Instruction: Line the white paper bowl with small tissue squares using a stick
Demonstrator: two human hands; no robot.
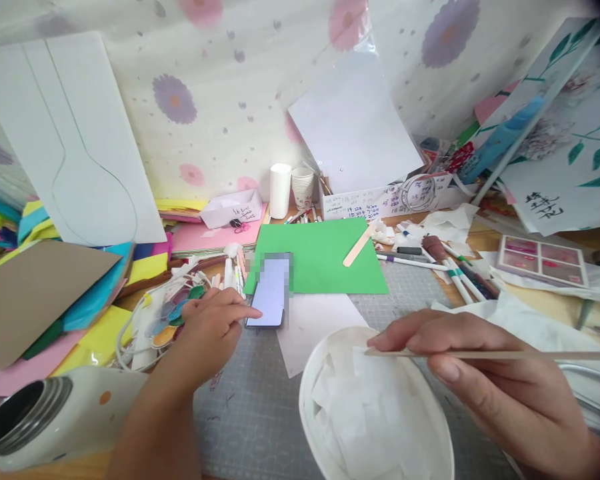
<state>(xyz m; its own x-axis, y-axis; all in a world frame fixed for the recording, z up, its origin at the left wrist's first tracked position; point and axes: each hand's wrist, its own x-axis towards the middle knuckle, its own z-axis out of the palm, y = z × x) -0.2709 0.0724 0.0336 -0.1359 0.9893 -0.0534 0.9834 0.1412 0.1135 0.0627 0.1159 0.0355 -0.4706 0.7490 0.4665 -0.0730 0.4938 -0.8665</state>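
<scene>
My left hand [210,328] reaches over the cutting mat with its index finger stretched onto the lower screen of a phone [269,297]; its other fingers are curled loosely and hold nothing. The phone rests partly on a green sheet of paper [320,257]. In my right hand [495,380], a long, thin pale stick [473,355] is pinched between thumb and fingers. Its left end lies over the rim of a white bowl [380,413], whose inside is covered with overlapping white paper pieces. The fingertips are at the bowl's far rim; whether they touch it I cannot tell.
A flat wooden craft stick [359,245] lies on the green sheet. White cups [280,191] stand at the back. An uncapped bottle [65,417] lies at front left near paint pots [165,335]. Markers [460,280] and a palette [543,260] are on the right.
</scene>
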